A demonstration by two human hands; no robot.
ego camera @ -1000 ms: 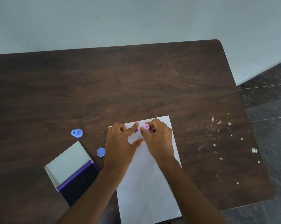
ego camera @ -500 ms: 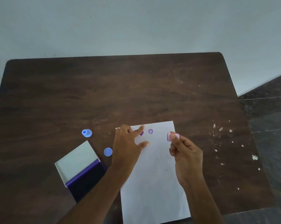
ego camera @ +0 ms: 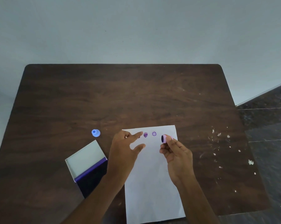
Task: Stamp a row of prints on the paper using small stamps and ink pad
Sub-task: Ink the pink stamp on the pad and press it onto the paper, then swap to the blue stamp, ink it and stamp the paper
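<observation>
Dark wood worktop (ego camera: 136,97) under a pale wall is carrying the paper (ego camera: 152,183), whose top edge is showing two clear purple prints (ego camera: 145,135), with a third half hidden. The left hand (ego camera: 125,151) is spreading open, fingers resting on the sheet, while the right hand (ego camera: 177,152) is pinching the pink stamp (ego camera: 164,138) lifted, inked face tilted up. Judging by this, the row is under way; next is probably pressing it just right of the last print, or re-inking at the open ink pad (ego camera: 89,175) beside the blue stamp (ego camera: 95,132).

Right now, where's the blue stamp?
Head view: the blue stamp stands on the table, left of the paper, just beyond the open ink pad. Neither hand touches it.
</observation>
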